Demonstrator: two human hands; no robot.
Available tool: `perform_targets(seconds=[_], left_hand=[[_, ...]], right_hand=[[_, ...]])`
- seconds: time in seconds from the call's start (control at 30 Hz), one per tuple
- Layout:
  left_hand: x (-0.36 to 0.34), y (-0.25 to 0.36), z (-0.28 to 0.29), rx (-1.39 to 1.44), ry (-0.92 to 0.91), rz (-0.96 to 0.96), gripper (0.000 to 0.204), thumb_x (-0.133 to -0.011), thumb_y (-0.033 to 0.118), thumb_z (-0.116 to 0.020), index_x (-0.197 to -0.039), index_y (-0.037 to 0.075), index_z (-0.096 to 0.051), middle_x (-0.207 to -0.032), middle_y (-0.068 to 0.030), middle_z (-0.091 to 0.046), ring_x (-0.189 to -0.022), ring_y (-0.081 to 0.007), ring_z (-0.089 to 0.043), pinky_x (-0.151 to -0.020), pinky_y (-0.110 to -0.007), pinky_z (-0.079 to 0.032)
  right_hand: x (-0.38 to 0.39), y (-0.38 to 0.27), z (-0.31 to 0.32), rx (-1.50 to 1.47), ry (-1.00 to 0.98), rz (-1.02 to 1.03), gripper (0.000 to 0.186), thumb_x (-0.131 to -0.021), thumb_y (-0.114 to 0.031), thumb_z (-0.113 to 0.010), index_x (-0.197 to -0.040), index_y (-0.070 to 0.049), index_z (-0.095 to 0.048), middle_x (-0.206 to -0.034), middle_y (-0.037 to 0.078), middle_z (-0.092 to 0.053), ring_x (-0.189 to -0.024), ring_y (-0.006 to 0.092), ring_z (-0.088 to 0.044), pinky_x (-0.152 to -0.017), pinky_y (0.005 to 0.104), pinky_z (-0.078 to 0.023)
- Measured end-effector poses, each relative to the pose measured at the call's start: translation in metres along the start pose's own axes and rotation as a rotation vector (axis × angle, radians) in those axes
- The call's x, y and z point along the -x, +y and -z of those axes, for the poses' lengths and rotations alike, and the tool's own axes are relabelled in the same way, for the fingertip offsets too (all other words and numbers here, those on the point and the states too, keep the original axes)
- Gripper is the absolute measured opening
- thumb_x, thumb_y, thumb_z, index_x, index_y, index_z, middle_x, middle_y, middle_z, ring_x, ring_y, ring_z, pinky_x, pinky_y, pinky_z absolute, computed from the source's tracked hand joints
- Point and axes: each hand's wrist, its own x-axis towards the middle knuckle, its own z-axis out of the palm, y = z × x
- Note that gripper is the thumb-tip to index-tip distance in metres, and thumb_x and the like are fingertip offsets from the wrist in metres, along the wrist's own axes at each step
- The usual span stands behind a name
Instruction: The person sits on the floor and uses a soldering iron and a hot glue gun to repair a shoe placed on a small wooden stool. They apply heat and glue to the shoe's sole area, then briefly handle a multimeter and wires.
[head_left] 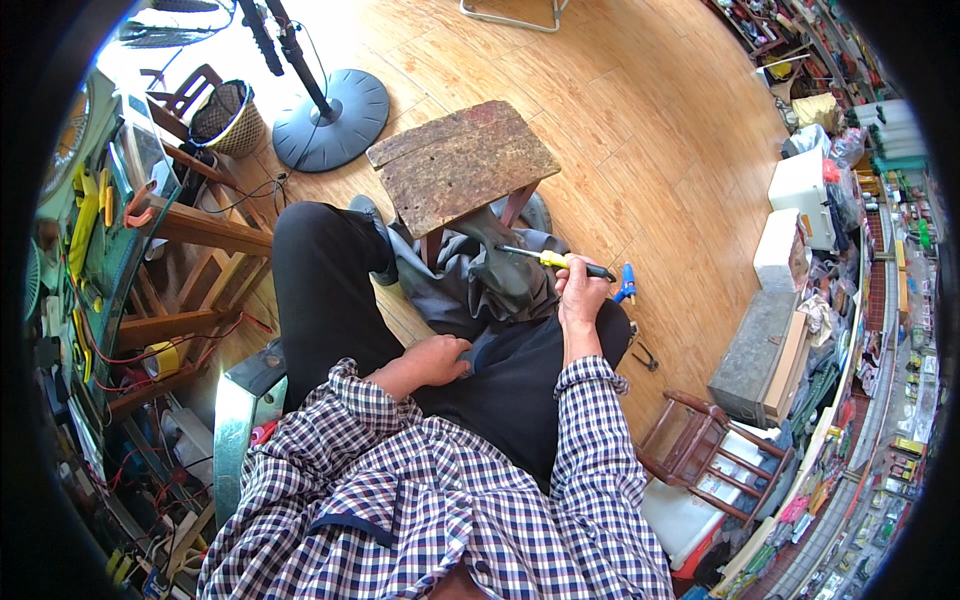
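Head view: fingers of the right hand (582,294) wrap a screwdriver-like tool (552,258), presumably for control; left hand's (434,360) grip unclear.

A slim hand tool (552,259) has a thin, straight metal shaft, a bright yellow middle section and a black rear end. It sits in the grasp of the right hand (580,293), almost level, its shaft pointing left and slightly far, its black end to the right. The shaft's tip appears over the grey material (490,285); whether they touch cannot be told. That material is dark, smooth and slightly shiny in places, crumpled into loose, deep folds. It lies bunched between the person's legs (340,300), its far part reaching the low wooden stool (460,160).
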Motion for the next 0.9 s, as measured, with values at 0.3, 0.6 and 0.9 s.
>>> perform_targets(seconds=[0.3,0.6,0.9], left_hand=[[0.000,-0.002,-0.002,0.003,0.011,-0.016,0.046,-0.097,0.029,-0.069,-0.135,0.004,-0.068,-0.122,-0.0220,-0.074,-0.118,-0.0406,-0.068,-0.101,-0.050,-0.055],[0.000,-0.001,0.000,-0.005,0.015,-0.029,0.045,-0.097,0.028,-0.069,-0.134,0.003,-0.068,-0.121,-0.0225,-0.074,-0.116,-0.0409,-0.069,-0.099,-0.050,-0.056],[0.000,-0.003,0.000,-0.013,0.020,-0.030,0.045,-0.097,0.027,-0.069,-0.135,0.003,-0.068,-0.119,-0.0231,-0.075,-0.114,-0.0409,-0.070,-0.098,-0.050,-0.056]], right_hand=[[0.001,-0.001,-0.004,-0.059,-0.060,-0.044,0.017,-0.099,-0.017,-0.071,-0.101,0.000,-0.072,-0.073,0.007,-0.069,-0.050,0.0105,-0.060,-0.045,0.0229,-0.046],[-0.004,0.005,-0.011,0.004,-0.134,-0.025,0.020,-0.100,-0.020,-0.073,-0.104,-0.001,-0.073,-0.075,0.008,-0.071,-0.053,0.0118,-0.064,-0.047,0.0240,-0.048],[-0.004,0.003,-0.009,0.036,-0.052,-0.019,0.019,-0.099,-0.018,-0.071,-0.103,0.000,-0.073,-0.073,0.007,-0.070,-0.050,0.0114,-0.060,-0.046,0.0236,-0.048]])
